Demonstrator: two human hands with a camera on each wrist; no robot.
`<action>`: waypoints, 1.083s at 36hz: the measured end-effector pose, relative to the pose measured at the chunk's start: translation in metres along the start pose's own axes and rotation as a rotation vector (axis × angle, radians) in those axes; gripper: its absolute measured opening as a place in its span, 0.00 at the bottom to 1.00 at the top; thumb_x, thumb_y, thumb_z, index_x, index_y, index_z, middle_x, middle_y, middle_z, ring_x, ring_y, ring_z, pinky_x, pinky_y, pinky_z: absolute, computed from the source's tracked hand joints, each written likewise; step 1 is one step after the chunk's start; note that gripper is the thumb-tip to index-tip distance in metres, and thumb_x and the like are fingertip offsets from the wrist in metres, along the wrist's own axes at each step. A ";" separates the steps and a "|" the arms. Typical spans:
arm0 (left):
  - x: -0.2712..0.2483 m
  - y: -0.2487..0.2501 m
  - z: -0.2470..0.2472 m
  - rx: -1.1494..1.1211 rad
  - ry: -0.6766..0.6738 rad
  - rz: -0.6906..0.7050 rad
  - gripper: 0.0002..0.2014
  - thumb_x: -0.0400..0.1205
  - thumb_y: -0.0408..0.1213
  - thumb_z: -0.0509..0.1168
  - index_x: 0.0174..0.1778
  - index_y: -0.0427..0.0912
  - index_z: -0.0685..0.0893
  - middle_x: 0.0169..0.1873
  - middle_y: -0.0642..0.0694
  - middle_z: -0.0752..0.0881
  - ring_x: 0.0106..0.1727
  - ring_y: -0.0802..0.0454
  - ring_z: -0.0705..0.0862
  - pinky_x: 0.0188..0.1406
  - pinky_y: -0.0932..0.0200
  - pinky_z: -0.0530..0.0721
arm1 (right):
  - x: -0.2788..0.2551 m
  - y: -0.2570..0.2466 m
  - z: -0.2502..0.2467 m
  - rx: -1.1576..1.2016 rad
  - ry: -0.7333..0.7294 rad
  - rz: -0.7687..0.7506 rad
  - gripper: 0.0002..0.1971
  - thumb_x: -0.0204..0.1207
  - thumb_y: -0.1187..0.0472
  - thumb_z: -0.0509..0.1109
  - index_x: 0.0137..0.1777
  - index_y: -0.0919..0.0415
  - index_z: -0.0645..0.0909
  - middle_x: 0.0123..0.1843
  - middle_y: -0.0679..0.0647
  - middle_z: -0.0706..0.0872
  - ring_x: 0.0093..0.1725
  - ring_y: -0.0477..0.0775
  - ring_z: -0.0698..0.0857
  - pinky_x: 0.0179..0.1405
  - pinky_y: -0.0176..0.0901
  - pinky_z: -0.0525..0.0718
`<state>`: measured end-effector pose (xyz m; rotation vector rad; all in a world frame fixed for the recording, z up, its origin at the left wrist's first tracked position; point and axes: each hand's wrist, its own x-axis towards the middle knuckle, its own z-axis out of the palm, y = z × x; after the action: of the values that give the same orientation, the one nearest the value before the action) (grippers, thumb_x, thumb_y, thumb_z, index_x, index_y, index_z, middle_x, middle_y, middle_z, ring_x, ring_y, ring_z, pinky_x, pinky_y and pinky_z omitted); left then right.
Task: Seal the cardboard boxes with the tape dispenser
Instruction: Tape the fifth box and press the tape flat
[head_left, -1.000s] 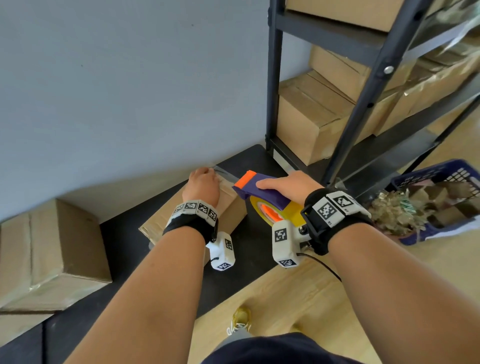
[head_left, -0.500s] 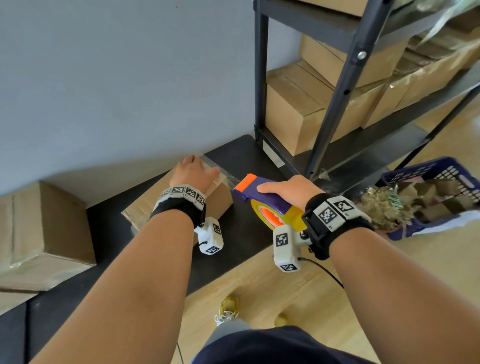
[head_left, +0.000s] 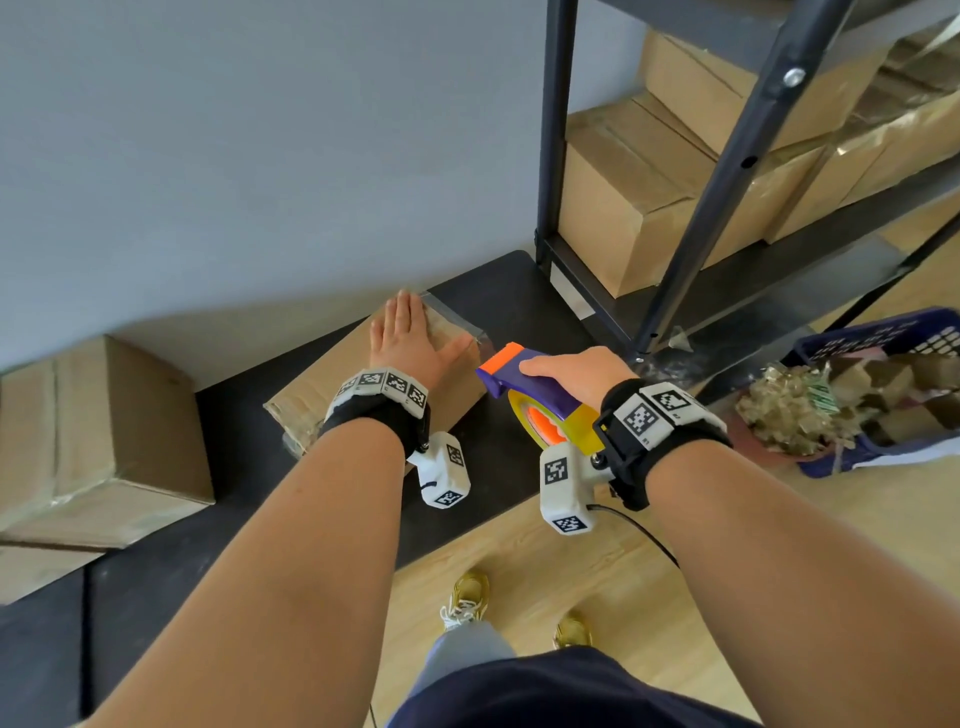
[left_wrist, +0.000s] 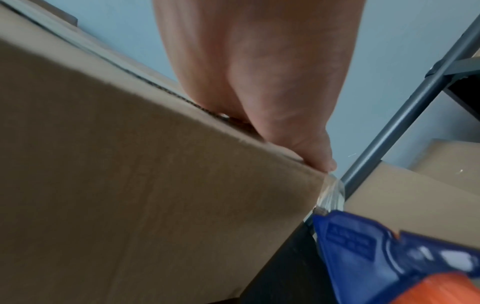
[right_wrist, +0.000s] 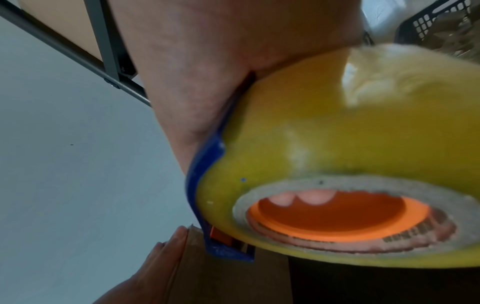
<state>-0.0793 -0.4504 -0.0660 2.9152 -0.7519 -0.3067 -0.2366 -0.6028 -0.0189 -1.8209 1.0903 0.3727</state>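
A small cardboard box (head_left: 332, 374) lies on the black bench top (head_left: 498, 312) by the wall. My left hand (head_left: 410, 343) lies flat on its top with straight fingers, and the thumb (left_wrist: 319, 156) presses the near corner where clear tape (left_wrist: 332, 193) bends over the edge. My right hand (head_left: 576, 371) grips the blue and orange tape dispenser (head_left: 535, 389) with its yellow tape roll (right_wrist: 337, 144). The dispenser's nose sits just off the box's right end, and the clear strip runs from it to the box. Fingertips (right_wrist: 311, 197) show through the roll's orange hub.
A dark metal shelving rack (head_left: 727, 171) holding several cardboard boxes (head_left: 623, 208) stands at the right. A larger box (head_left: 104, 441) sits on the bench at the left. A blue basket (head_left: 883, 395) of paper scraps rests on the wooden floor (head_left: 571, 582) to the right.
My left hand has opened from a curled grip at the box's far corner to lying flat on top. The dispenser stays at the box's right end with tape stretched.
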 end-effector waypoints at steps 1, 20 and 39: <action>0.000 0.000 0.001 0.005 0.006 0.000 0.45 0.81 0.68 0.48 0.85 0.41 0.40 0.85 0.45 0.42 0.85 0.48 0.40 0.83 0.46 0.40 | 0.002 -0.002 0.001 0.000 -0.003 0.004 0.33 0.72 0.37 0.74 0.68 0.61 0.76 0.59 0.58 0.84 0.56 0.56 0.83 0.50 0.44 0.78; -0.001 0.002 0.004 -0.023 -0.034 -0.004 0.46 0.81 0.69 0.44 0.84 0.42 0.37 0.84 0.47 0.37 0.84 0.50 0.34 0.82 0.46 0.35 | 0.017 -0.027 -0.004 0.057 -0.224 -0.042 0.16 0.83 0.46 0.65 0.57 0.58 0.83 0.60 0.64 0.87 0.58 0.62 0.85 0.69 0.54 0.79; -0.010 0.006 0.007 -0.012 0.016 -0.016 0.55 0.72 0.78 0.47 0.84 0.43 0.35 0.84 0.48 0.35 0.83 0.50 0.32 0.82 0.46 0.34 | 0.034 0.010 -0.002 -0.106 0.025 0.026 0.25 0.77 0.38 0.70 0.58 0.61 0.78 0.52 0.58 0.79 0.49 0.58 0.77 0.50 0.44 0.71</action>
<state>-0.0918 -0.4512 -0.0704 2.9098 -0.7219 -0.2879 -0.2260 -0.6241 -0.0460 -1.9102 1.1311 0.4309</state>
